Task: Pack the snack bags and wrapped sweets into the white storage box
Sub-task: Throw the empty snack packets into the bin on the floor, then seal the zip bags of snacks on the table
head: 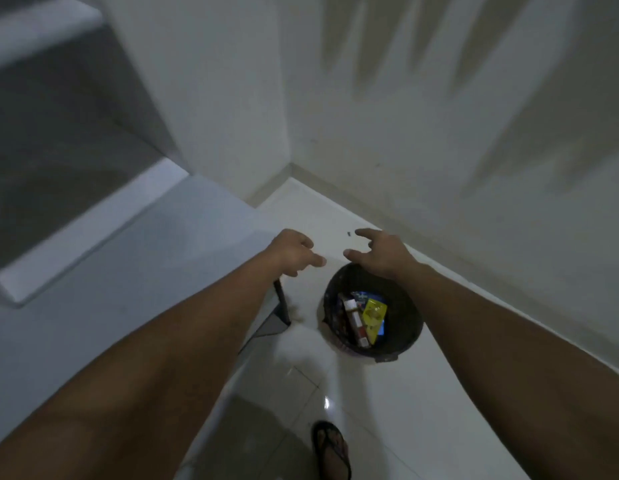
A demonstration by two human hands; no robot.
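Sandalled foot (331, 448) on the tiled floor (405, 410). Farther out, dark round bin (403, 327) with yellow packet (374, 315) and red-and-white carton (354, 318) inside. Above its far rim, left hand (292, 251) and right hand (382, 252), loosely spread, fingers relaxed, holding nothing. White storage box: not visible.

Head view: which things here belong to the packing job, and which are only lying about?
For the job:
- left hand, empty
- right hand, empty
- possibly the yellow packet and red-and-white pack, both inside the dark bin

Lying about:
- dark bin
- sandal on the floor

No white storage box shows.
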